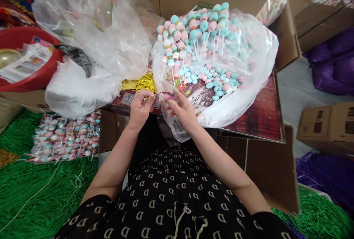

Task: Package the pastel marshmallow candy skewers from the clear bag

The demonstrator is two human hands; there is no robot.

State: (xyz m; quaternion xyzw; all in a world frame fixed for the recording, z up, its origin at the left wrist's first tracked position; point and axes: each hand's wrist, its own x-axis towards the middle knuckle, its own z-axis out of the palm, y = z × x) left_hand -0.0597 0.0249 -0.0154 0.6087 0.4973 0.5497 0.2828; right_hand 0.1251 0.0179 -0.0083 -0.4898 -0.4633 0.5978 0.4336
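Note:
Between my hands is a small wrapped candy [165,96] in clear film with red, white and blue colours. My left hand [140,109] pinches its left end, thumb against the curled fingers. A bit of yellow shows under those fingertips. My right hand [181,110] holds the other end between thumb and fingers. Just beyond lie candy skewers [193,34] of pastel marshmallow-like pieces on white sticks, heaped on a clear plastic bag [249,102]. Loose pink, blue and white candies [219,80] lie below them. Yellow twist ties [139,84] are bunched beside my left hand.
A dark red tabletop [257,119] bears the pile. Clear bags [121,32] and a red basin [52,65] stand left. Below left, a box holds wrapped candy skewers [66,135] amid green shiny strands [55,194]. Cardboard boxes [315,124] and purple bundles [334,62] are right.

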